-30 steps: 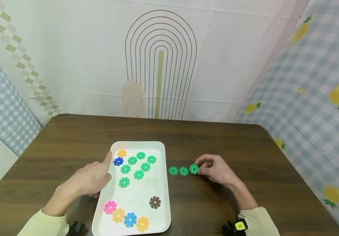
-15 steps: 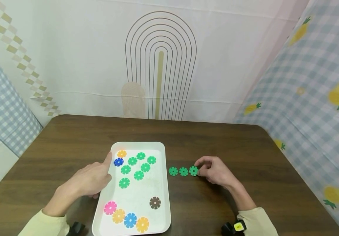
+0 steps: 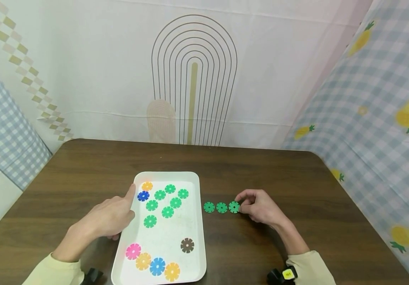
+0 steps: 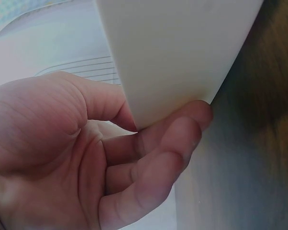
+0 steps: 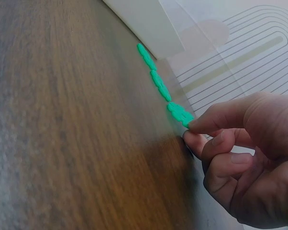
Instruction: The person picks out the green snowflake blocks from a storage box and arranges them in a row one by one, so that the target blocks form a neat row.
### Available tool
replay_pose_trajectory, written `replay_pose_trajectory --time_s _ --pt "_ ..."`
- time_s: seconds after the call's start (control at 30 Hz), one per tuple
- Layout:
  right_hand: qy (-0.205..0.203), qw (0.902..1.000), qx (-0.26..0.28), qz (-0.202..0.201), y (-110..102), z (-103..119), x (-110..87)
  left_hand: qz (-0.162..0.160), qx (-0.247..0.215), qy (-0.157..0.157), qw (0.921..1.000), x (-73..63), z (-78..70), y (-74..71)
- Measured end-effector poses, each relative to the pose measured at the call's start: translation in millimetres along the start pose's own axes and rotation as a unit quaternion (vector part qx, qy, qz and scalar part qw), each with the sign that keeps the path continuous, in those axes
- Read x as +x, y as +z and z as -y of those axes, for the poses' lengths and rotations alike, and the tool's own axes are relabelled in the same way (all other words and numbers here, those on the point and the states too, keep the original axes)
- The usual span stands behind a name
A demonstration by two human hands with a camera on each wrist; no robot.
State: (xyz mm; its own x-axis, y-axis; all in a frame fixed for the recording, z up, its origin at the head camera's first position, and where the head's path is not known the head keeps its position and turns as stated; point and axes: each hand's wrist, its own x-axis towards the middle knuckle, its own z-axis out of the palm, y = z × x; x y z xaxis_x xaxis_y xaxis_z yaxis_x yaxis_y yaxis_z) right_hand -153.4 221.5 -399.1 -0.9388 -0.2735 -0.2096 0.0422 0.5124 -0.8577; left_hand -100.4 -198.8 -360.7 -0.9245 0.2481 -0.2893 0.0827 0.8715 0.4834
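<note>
My right hand (image 3: 261, 206) pinches a green notched flower disc (image 3: 234, 207) by its right edge, between thumb and index finger. That disc sits at the right end of a short row with two more green discs (image 3: 215, 207) on the table; in the right wrist view the held disc (image 5: 179, 114) looks tilted up. My left hand (image 3: 109, 215) grips the left rim of a white tray (image 3: 201, 237), its index finger stretched along the edge. The left wrist view has the thumb on one side of the tray wall (image 4: 172, 52) and curled fingers (image 4: 158, 177) against the other.
Inside the tray lie several green discs (image 3: 167, 212), a dark blue one (image 3: 143, 196), a pink one (image 3: 133, 251), a light blue one (image 3: 157, 266), a brown one (image 3: 187, 245) and three orange ones (image 3: 172, 272). A patterned cloth (image 3: 261, 79) hangs behind the brown table (image 3: 261, 162).
The held green disc tilts and shifts slightly while staying at the row's right end. The right hand has lowered a little; the left hand keeps its place on the tray.
</note>
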Motion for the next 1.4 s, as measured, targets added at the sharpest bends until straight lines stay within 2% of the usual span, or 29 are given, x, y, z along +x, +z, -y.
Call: replay_pose_trajectory --time_s 0.33,0.6,1.0,1.4 --pt "-0.005 0.9999 -0.014 -0.009 -1.9 3.8 -1.7 0.005 -0.004 -0.003 1.0 0.1 0.1 -0.6" --pt "-0.027 0.999 -0.025 -0.025 1.0 28.9 -2.7 0.004 -0.003 -0.002 1.0 0.9 0.3 -1.5" --pt "-0.075 0.997 -0.02 0.002 39.3 74.8 12.7 -0.004 -0.006 -0.01 0.9999 0.2 -2.0 0.3" --pt "-0.119 0.9907 -0.038 0.055 86.4 110.2 25.6 -0.006 -0.015 -0.007 0.9998 -1.4 -2.2 0.6"
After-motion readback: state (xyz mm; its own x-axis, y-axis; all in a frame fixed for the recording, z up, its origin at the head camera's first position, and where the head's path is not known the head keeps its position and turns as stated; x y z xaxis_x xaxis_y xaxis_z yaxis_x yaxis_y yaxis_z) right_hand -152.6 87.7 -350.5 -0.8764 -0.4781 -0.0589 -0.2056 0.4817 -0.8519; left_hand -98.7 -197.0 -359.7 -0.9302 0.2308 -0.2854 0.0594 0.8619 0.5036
